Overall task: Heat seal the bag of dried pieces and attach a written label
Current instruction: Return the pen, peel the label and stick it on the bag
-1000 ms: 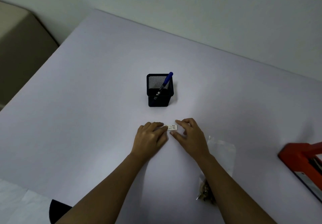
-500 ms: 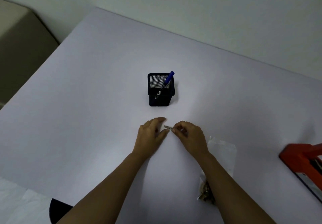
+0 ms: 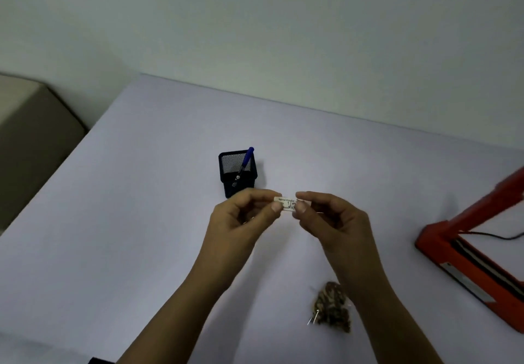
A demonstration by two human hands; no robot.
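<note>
A small white label (image 3: 287, 203) with dark writing is held above the table between both hands. My left hand (image 3: 243, 217) pinches its left end with thumb and forefinger. Its right end is pinched by my right hand (image 3: 333, 222). The clear bag of brown dried pieces (image 3: 331, 308) lies on the table below my right forearm, which hides the bag's upper part. The red heat sealer (image 3: 465, 253) stands at the right edge with its arm raised.
A black mesh pen holder (image 3: 237, 172) with a blue pen (image 3: 245, 161) stands just beyond my hands. A black cable (image 3: 493, 235) runs from the sealer. The white table (image 3: 127, 222) ends at a wall behind and drops off at the left beside a beige box (image 3: 31, 136).
Both hands picked the label up off the table and now hold it raised. The camera view tilted, so the sealer shows more and the bag sits lower.
</note>
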